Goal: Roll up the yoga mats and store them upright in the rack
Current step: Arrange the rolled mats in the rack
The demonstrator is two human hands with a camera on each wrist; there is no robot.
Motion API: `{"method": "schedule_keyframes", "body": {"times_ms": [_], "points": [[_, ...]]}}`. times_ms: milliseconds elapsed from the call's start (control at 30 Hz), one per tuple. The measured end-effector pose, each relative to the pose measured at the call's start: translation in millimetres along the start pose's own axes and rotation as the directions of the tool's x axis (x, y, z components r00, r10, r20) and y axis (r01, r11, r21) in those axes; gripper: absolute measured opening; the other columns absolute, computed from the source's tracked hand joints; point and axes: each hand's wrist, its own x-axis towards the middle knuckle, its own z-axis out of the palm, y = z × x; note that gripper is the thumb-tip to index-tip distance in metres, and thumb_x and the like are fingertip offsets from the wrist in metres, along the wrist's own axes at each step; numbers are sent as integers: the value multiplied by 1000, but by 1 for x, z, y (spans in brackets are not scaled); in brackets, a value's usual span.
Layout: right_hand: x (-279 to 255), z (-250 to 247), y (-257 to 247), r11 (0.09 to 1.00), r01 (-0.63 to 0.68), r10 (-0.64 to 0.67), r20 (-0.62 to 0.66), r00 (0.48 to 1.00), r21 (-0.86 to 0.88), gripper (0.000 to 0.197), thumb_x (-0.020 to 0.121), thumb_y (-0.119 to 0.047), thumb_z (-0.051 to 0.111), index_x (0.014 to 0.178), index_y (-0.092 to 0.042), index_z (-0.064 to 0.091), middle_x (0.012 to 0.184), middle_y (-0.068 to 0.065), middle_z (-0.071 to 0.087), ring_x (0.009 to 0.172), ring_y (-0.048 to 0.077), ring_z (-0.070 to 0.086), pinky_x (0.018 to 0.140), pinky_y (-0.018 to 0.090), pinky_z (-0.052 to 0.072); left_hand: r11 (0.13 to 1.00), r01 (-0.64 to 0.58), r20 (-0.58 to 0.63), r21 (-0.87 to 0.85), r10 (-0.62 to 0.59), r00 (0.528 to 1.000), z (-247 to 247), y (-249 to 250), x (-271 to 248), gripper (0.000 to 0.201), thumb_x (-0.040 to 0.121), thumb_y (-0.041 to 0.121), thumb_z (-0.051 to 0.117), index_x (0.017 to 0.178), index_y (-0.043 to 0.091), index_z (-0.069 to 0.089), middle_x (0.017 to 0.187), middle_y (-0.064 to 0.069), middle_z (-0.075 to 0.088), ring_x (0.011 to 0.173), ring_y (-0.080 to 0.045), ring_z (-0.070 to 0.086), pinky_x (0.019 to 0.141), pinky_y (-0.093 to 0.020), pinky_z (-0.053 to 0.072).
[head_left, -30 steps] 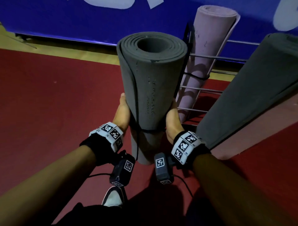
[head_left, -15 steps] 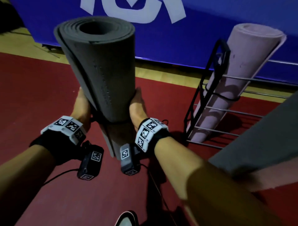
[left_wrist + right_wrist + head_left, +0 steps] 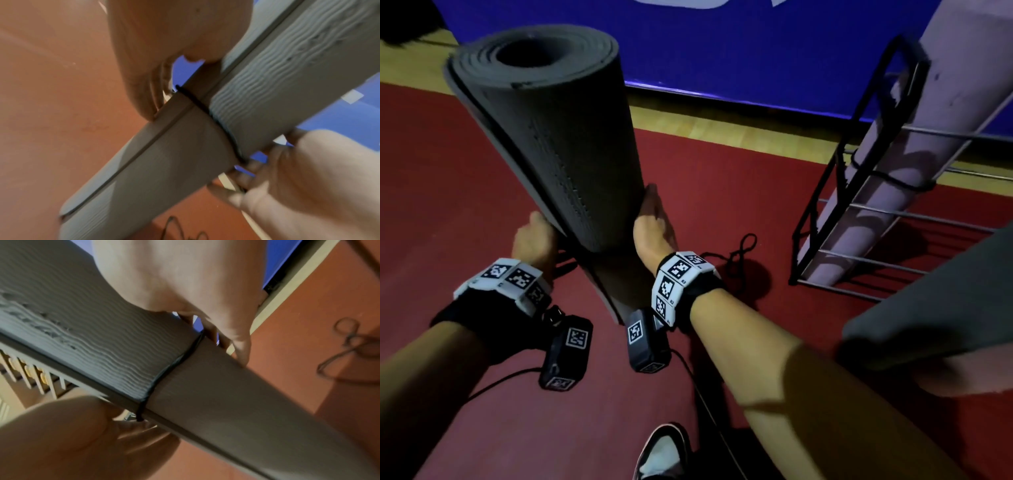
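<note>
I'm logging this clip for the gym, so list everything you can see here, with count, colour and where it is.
Rolled grey mat: one, dark grey, held tilted above the floor, a black band around it.
Pale mat: one, lilac, rolled, standing in the rack, a black cord around it.
Rack: one, black frame with metal bars, on the floor at right.
Loose cord: one, black, on the floor beside the rack.
Grey mat edge: one, dark grey, far right, partly in frame.
Floor: red, wooden strip by a blue wall.
Shoe: one, black and white, bottom edge.
Hands: left hand and right hand grip the rolled grey mat at its sides.
</note>
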Motion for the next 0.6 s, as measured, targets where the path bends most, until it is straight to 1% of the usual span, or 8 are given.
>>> {"method": "schedule_keyframes", "body": {"times_ms": [100, 167, 233, 267, 333, 367, 467, 600], "points": [[-8, -12, 9, 982, 110, -96, 100, 990, -153, 50, 111, -32, 22, 156, -11, 28, 160, 15, 31, 146, 31, 29, 115, 33, 21, 993, -18, -18, 116, 20, 1000, -3, -17, -12, 29, 100, 14, 36, 109, -3, 58, 107, -27, 65, 78, -33, 65, 58, -37, 56], [-15, -23, 15, 949, 160, -131, 124, 984, -273, 44, 109, -30, 27, 146, -9, 41, 148, 19, 45, 136, 34, 41, 106, 36, 30, 971, -12, 13, 237, 9, 1000, -5, -26, -22, 20, 99, 6, 42, 93, -5, 58, 101, -29, 64, 73, -34, 64, 60, -39, 58], [-22, -33, 28, 864, 232, -182, 151, 972, -447, 37, 106, -33, 35, 129, -9, 51, 134, 22, 55, 126, 39, 48, 99, 40, 35, 864, -131, 151, 486, 64, 986, -4, -35, -42, 29, 99, 10, 48, 72, 2, 54, 89, -26, 62, 73, -35, 63, 72, -46, 57], [-26, -39, 35, 789, 265, -189, 191, 963, -554, 34, 105, -35, 37, 126, -11, 50, 132, 21, 55, 125, 40, 47, 100, 43, 36, 739, -252, 257, 625, 110, 960, -2, -41, -52, 32, 100, 15, 50, 69, 5, 53, 85, -22, 61, 77, -35, 63, 75, -45, 55], [-34, -55, 54, 607, 324, -179, 272, 946, -726, 38, 104, -41, 37, 134, -19, 45, 135, 17, 50, 130, 42, 43, 107, 50, 34, 446, -471, 453, 761, 154, 878, 8, -52, -74, 27, 101, 28, 51, 85, 7, 59, 93, -17, 63, 93, -36, 64, 77, -39, 47], [-39, -66, 63, 534, 335, -172, 289, 942, -776, 42, 104, -44, 37, 142, -25, 40, 139, 14, 47, 133, 41, 39, 111, 53, 30, 355, -539, 515, 764, 168, 841, 15, -58, -82, 28, 101, 34, 51, 100, 7, 59, 104, -17, 65, 101, -36, 63, 80, -37, 46], [-50, -107, 82, 344, 319, -206, 260, 943, -883, 56, 101, -54, 33, 154, -38, 23, 151, 9, 38, 143, 35, 28, 115, 62, 19, 256, -632, 599, 731, 204, 775, 40, -71, -97, 41, 100, 44, 47, 119, 8, 47, 121, -22, 58, 110, -41, 57, 90, -42, 45], [-51, -158, 96, 198, 244, -290, 181, 940, -949, 69, 100, -62, 29, 159, -36, 6, 164, 11, 19, 151, 35, 12, 117, 66, 9, 100, -750, 688, 654, 334, 645, 80, -76, -99, 62, 99, 47, 41, 147, 9, 31, 139, -22, 44, 125, -44, 46, 102, -52, 42]]}}
